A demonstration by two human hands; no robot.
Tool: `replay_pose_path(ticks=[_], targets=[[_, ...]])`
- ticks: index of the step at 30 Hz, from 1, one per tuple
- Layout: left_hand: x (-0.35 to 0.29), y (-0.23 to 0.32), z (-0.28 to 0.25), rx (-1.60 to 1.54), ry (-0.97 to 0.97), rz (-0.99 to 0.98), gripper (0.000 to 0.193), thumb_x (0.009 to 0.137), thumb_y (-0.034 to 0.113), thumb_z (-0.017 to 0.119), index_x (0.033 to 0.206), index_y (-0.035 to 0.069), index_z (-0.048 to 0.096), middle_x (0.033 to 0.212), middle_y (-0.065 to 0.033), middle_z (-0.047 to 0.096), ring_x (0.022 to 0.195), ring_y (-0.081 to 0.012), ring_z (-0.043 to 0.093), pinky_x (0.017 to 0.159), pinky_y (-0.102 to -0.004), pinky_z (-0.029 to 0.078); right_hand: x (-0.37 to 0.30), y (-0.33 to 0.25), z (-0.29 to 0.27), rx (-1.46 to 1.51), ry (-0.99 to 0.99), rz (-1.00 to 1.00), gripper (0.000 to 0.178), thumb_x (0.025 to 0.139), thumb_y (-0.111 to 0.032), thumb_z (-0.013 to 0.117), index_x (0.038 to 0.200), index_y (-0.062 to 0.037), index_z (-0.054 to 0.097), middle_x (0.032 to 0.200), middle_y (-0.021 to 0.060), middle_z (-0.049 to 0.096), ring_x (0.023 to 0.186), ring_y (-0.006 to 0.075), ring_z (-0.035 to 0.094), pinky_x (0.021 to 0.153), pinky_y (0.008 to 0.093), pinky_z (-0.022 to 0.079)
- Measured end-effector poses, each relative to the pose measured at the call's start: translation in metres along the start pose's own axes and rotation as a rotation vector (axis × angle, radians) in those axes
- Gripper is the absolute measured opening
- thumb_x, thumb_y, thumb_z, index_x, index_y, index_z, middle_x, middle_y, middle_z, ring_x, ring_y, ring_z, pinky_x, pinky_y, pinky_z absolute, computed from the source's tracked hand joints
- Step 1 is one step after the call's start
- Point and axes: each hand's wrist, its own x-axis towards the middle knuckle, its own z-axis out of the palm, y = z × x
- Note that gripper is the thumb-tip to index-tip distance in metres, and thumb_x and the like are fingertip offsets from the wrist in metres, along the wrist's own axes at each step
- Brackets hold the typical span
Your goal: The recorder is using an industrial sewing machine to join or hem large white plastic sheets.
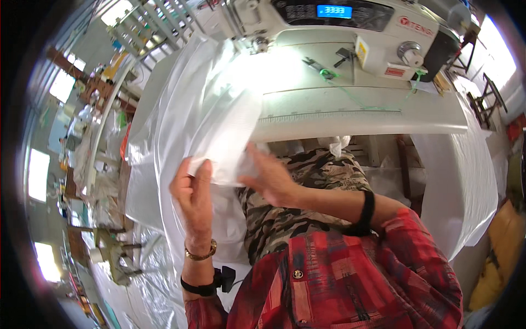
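I see: left hand [194,192] pinching white cloth [230,137], nearly closed | right hand [272,180] blurred, half-curled at its edge, grip I cannot tell | sewing machine [378,46] beyond

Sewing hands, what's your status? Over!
Left hand pinching white fabric. Right hand blurred beside it, grip unclear. Fabric reaching up toward sewing machine. Small tool lying right of fabric, apart.

The head-worn fisheye looks steeply down, close above white cloth [233,137], from over the wearer's plaid shirt [345,279] at five o'clock, facing the sewing machine [378,48] at one o'clock.
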Motion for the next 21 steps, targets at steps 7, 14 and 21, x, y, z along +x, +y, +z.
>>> replay_pose_path(ticks=[7,14,21], targets=[[0.085,0.104,0.015,0.599,-0.267,0.734,0.011,0.087,0.007,0.061,0.092,-0.004,0.062,0.078,-0.0127,0.06,0.068,-0.0251,0.057,0.061,-0.0344,0.043,0.118,-0.077,0.044,0.851,-0.101,-0.515,0.026,0.082,-0.011,0.054,0.102,0.0021,0.064,0.116,0.0252,0.06,0.114,0.0362,0.055,0.095,0.0424,0.044],[0.058,0.088,0.019,0.71,-0.835,0.929,0.01,0.074,0.003,0.058,0.083,0.004,0.061,0.07,-0.0085,0.052,0.069,-0.0281,0.054,0.069,-0.0418,0.043,0.073,-0.04,0.016,0.302,-0.145,-0.595,0.026,0.082,-0.013,0.058,0.103,0.0011,0.064,0.115,0.0236,0.06,0.111,0.0353,0.056,0.095,0.0419,0.045],[-0.03,-0.033,0.017,0.728,-0.52,0.694,0.024,0.073,0.005,0.062,0.097,0.003,0.066,0.071,-0.0056,0.055,0.071,-0.0243,0.056,0.081,-0.0398,0.044,0.03,0.013,-0.016,-0.246,-0.344,-0.687,0.027,0.081,-0.015,0.061,0.103,0.0,0.063,0.114,0.022,0.06,0.108,0.0344,0.057,0.094,0.0414,0.046]])
